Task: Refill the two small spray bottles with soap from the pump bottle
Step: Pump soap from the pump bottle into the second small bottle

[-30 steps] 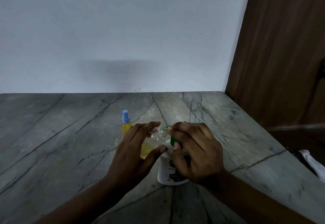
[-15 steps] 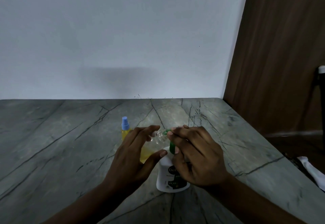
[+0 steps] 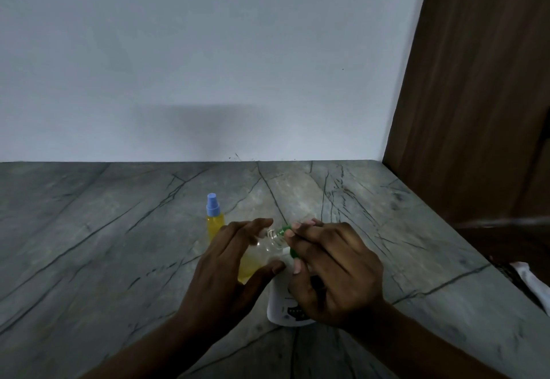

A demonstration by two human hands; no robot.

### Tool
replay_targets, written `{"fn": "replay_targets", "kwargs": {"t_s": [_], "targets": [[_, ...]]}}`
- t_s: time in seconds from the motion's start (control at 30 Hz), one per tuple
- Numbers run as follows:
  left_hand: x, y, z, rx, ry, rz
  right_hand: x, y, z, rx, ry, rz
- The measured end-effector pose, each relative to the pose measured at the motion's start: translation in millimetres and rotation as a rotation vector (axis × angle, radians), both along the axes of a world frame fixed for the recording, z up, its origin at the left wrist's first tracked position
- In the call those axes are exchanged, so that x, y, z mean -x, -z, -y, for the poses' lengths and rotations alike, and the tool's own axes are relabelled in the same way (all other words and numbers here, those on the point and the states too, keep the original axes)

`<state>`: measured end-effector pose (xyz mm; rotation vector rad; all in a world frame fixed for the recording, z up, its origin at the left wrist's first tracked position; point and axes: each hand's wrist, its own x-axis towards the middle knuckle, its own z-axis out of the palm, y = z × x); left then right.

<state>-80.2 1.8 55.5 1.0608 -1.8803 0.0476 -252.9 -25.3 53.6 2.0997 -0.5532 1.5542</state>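
Little has changed: left hand (image 3: 226,271) still grips the tilted spray bottle (image 3: 262,247); right hand (image 3: 333,271) stays curled over the pump bottle (image 3: 285,310). Filling likely continues.

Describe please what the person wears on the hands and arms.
The left hand and the right hand are bare: no gloves, rings or watch visible. Both forearms are uncovered down to the picture's bottom edge; no sleeve shows.

Grey, dark-veined counter (image 3: 89,244); blue-capped yellow spray bottle (image 3: 215,222); clear bottle (image 3: 266,246) part yellow; white pump bottle (image 3: 281,308), green nozzle (image 3: 294,254).
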Motion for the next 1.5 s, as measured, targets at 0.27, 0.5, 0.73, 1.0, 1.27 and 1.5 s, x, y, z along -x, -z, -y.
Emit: {"fn": "replay_targets", "kwargs": {"t_s": [0.27, 0.5, 0.73, 1.0, 1.27, 1.5], "targets": [[1, -7, 0, 0.037, -0.031, 0.000, 4, -14, -2, 0.006, 0.023, -0.023], [0, -10, 0, 0.016, -0.037, 0.034, 5, -17, -3, 0.007, 0.049, -0.037], [2, -10, 0, 0.023, -0.039, 0.030, 4, -14, -1, -0.003, 0.052, -0.006], [2, -1, 0, -0.001, -0.039, 0.008, 0, -1, 1, 0.017, 0.015, -0.009], [1, 0, 0, 0.009, -0.036, -0.005, 1, -3, 3, 0.007, -0.007, -0.016], [2, -9, -1, 0.030, -0.029, 0.019, 7, -17, 0, 0.012, 0.000, -0.029]]}}
